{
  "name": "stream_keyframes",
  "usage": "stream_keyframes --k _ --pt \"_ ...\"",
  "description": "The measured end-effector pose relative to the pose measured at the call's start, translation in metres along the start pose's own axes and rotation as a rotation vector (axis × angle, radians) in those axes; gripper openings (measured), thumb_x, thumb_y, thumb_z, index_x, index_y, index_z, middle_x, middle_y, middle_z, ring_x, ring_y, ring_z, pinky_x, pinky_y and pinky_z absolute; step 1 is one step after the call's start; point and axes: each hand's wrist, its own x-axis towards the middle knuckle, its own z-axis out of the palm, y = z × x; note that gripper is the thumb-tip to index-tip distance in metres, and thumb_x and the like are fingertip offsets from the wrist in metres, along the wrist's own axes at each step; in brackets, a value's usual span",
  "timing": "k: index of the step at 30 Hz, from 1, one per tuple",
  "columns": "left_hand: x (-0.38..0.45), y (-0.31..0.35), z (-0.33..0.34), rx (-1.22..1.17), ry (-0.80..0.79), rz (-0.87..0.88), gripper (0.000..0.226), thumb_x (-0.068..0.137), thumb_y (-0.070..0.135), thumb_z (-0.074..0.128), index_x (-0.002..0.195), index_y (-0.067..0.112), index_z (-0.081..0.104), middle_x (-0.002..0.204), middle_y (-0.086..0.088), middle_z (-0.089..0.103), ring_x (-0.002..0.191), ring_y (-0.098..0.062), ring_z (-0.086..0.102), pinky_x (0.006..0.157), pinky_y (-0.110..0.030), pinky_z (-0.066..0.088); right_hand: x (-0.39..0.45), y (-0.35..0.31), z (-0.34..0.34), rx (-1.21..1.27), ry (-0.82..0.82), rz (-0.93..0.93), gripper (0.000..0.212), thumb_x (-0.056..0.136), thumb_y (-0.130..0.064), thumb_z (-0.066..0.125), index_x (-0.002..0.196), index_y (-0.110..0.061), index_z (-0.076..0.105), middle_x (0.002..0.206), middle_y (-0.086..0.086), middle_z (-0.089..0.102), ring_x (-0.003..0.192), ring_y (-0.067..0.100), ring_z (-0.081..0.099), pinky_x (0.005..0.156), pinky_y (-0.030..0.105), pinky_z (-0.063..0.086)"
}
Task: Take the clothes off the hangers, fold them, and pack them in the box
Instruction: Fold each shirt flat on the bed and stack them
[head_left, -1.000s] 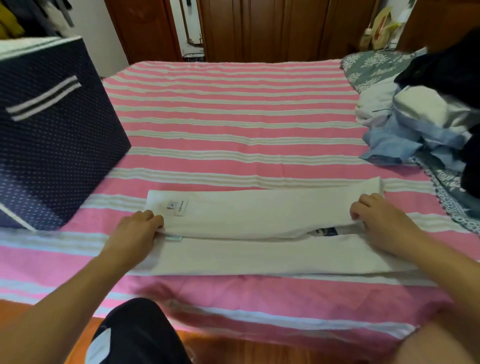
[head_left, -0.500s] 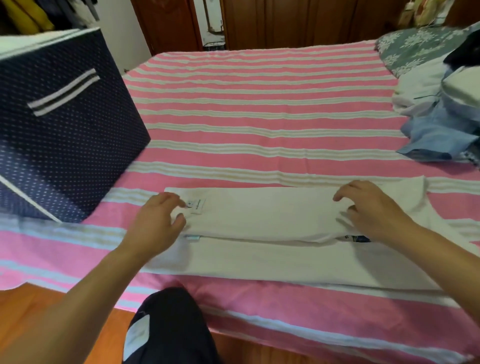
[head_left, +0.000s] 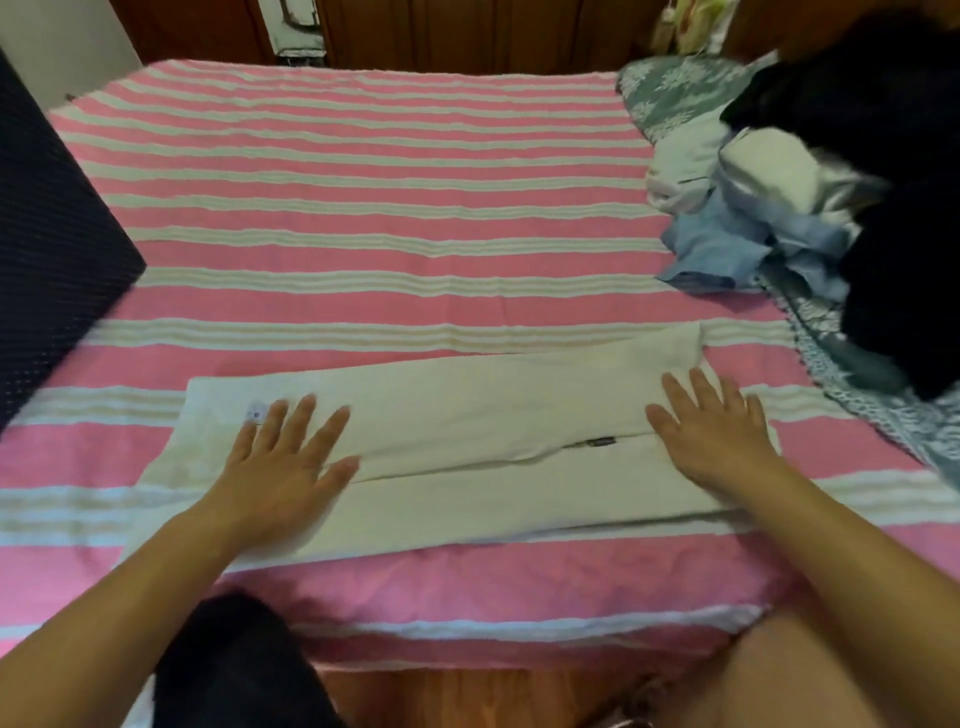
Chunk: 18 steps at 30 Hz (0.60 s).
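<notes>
White folded garment, probably a shirt, lies under left hand and right hand, both spread flat.

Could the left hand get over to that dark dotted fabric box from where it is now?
Probably yes: the left hand lies flat on the folded white garment, and only bare striped bedspread separates it from the dark dotted fabric box.

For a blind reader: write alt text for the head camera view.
Both hands, left hand and right hand, press flat on a white garment folded into a long strip on a pink striped bed. A dark dotted box stands left; unfolded clothes are piled right.
</notes>
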Motion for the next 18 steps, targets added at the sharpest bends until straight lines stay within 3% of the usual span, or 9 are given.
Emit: stream_keyframes --k 2,4,7,8,10,12,14,16,18 --pt "0.003 0.011 -0.008 -0.001 -0.083 -0.074 0.08 0.083 0.076 -0.003 0.155 0.046 -0.02 0.166 0.002 -0.028 0.153 -0.026 -0.025 0.124 -0.052 -0.01 -0.001 0.033 0.003 0.054 -0.091 0.058 0.071 0.098 -0.068 0.012 0.159 -0.038 -0.004 0.169 0.0 -0.008 0.154 0.03 -0.008 0.124 0.049 -0.003" --pt "0.01 0.035 -0.02 -0.009 -0.094 -0.18 0.072 0.095 0.057 0.02 0.161 0.034 0.002 0.169 -0.004 -0.016 0.155 -0.031 -0.017 0.124 -0.056 -0.005 0.001 0.05 0.0 0.185 -0.061 0.08 0.072 0.1 -0.066 0.02 0.161 -0.032 0.003 0.169 0.003 0.0 0.154 0.031 0.0 0.124 0.047 0.004" --pt "0.01 0.099 -0.031 0.006 0.184 -0.057 0.056 0.103 0.03 0.033 0.158 0.017 0.027 0.17 -0.009 0.007 0.157 -0.032 0.0 0.125 -0.055 0.006 0.0 0.068 -0.012 0.568 0.191 0.273 0.063 0.102 -0.05 0.041 0.154 -0.016 0.034 0.158 0.017 0.034 0.143 0.037 0.033 0.115 0.045 0.029" --pt "0.008 0.126 -0.032 -0.045 0.277 0.052 0.056 0.105 0.033 0.035 0.158 0.017 0.028 0.17 -0.008 0.013 0.157 -0.03 0.006 0.125 -0.054 0.011 -0.002 0.073 -0.015 0.674 0.244 0.337 0.055 0.102 -0.043 0.044 0.144 -0.009 0.048 0.146 0.022 0.049 0.134 0.039 0.046 0.109 0.045 0.037" --pt "0.009 0.183 -0.035 -0.193 0.337 0.244 0.06 0.106 0.044 0.034 0.16 0.019 0.025 0.169 -0.006 0.016 0.157 -0.027 0.01 0.125 -0.05 0.014 -0.011 0.08 -0.016 0.833 0.266 0.403 0.044 0.101 -0.038 0.043 0.099 -0.003 0.069 0.099 0.023 0.07 0.104 0.04 0.064 0.092 0.044 0.048" --pt "0.018 0.236 -0.036 -0.253 0.317 0.359 0.065 0.105 0.055 0.026 0.162 0.024 0.018 0.17 -0.004 0.012 0.157 -0.026 0.006 0.126 -0.047 0.012 -0.023 0.082 -0.011 0.942 0.281 0.424 0.045 0.096 -0.04 0.042 0.066 -0.011 0.061 0.07 0.014 0.065 0.081 0.037 0.065 0.08 0.045 0.053" --pt "0.035 0.271 -0.031 -0.235 0.278 0.422 0.064 0.105 0.057 0.023 0.162 0.03 0.014 0.17 -0.004 0.01 0.157 -0.026 0.006 0.126 -0.047 0.012 -0.037 0.081 0.001 0.982 0.359 0.374 0.032 0.095 -0.031 0.05 0.068 -0.015 0.06 0.076 0.008 0.063 0.079 0.032 0.06 0.071 0.039 0.048" --pt "0.052 0.288 -0.017 -0.217 0.207 0.428 0.06 0.105 0.054 0.028 0.161 0.031 0.019 0.169 -0.004 0.015 0.156 -0.027 0.011 0.125 -0.047 0.014 -0.048 0.081 0.013 0.904 0.497 0.292 0.014 0.095 -0.023 0.058 0.091 -0.016 0.069 0.1 0.007 0.061 0.092 0.028 0.056 0.081 0.034 0.044" --pt "0.06 0.291 -0.008 -0.211 0.225 0.419 0.054 0.102 0.049 0.038 0.151 0.027 0.039 0.158 -0.005 0.037 0.148 -0.031 0.031 0.118 -0.047 0.027 -0.053 0.077 0.016 0.712 0.544 0.163 0.02 0.095 -0.03 0.061 0.107 -0.018 0.072 0.11 0.005 0.06 0.105 0.025 0.049 0.091 0.036 0.04"
